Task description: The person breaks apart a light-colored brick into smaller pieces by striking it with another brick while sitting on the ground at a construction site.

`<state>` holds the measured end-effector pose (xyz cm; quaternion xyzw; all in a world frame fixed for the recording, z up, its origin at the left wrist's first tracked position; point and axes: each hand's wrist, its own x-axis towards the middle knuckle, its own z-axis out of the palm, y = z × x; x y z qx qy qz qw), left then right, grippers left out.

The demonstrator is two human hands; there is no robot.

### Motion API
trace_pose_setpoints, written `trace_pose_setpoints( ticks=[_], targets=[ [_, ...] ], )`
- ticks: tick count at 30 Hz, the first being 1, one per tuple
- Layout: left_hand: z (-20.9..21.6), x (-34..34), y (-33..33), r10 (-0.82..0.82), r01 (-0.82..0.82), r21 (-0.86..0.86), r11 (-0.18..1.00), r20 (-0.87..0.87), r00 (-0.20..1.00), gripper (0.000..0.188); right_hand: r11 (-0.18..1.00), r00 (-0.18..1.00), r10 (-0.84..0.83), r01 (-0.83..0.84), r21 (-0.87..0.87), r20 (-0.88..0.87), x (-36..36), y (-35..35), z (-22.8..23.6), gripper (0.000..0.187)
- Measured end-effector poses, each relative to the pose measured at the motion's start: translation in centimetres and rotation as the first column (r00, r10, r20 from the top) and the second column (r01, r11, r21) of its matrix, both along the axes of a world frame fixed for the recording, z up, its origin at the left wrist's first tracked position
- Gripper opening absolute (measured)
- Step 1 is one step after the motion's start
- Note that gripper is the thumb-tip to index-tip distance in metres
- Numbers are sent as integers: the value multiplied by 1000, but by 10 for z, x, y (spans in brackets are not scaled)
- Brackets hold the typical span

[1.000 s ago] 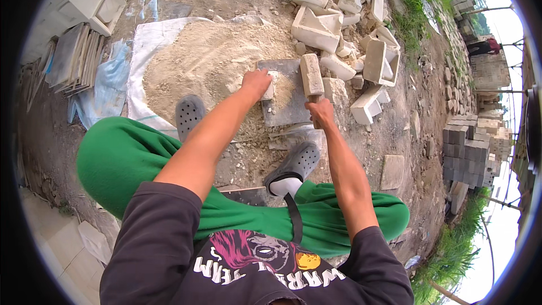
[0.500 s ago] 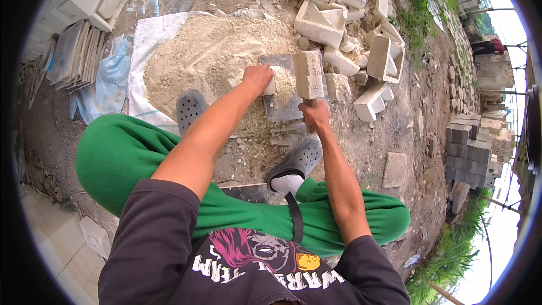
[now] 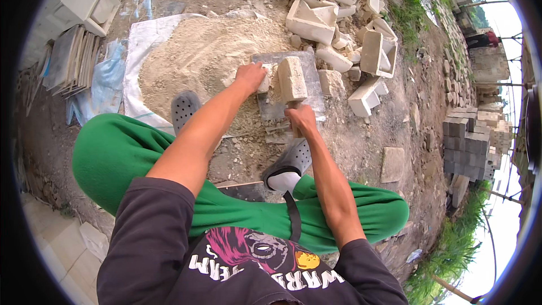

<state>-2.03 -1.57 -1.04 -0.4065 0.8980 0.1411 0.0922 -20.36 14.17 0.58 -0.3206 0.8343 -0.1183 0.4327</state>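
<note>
At the near edge of the dark slab [image 3: 314,87], the right hand [image 3: 301,118] is wrapped around the handle of a mallet [image 3: 292,79], while at the slab's left side the left hand [image 3: 251,77] has its fingers closed on a pale block [image 3: 263,85]. This looks like pounding, and a blow calls for keeping those fingers clear. A chunk [image 3: 332,83] right of the slab could crowd the swing; left lies a powder heap [image 3: 192,56], beyond it to the right broken blocks [image 3: 312,21].

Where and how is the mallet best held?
Probably by its handle, from the near side, fingers wrapped around it: it is slim and points toward the picture's lower edge, while the head is broad and blocky. The right hand grips it there.
</note>
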Motion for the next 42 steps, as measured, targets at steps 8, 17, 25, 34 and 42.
trace_pose_setpoints(
  ticks=[8, 17, 25, 34, 42],
  targets=[
    [-2, 4, 0, -59, 60, -13, 998, 10, 998, 33, 924, 997, -36, 57, -378, 62, 10, -39, 35, 27],
    [3, 4, 1, 50, -49, 27, 998, -60, 997, 27, 997, 993, -59, 64, -45, 103, 15, -26, 14, 36],
    [-4, -2, -3, -5, 5, 13, 1000, -27, 1000, 27, 998, 995, -64, 66, -16, 70, 6, -26, 13, 34],
    [0, -2, 3, -18, 16, -17, 1000, -68, 998, 26, 992, 999, -38, 40, -123, 19, 11, -4, 1, 37],
    [-10, 3, 0, -1, -1, -22, 1000, -70, 998, 28, 983, 998, -61, 62, -173, 12, 26, 3, -3, 33]
  ],
)
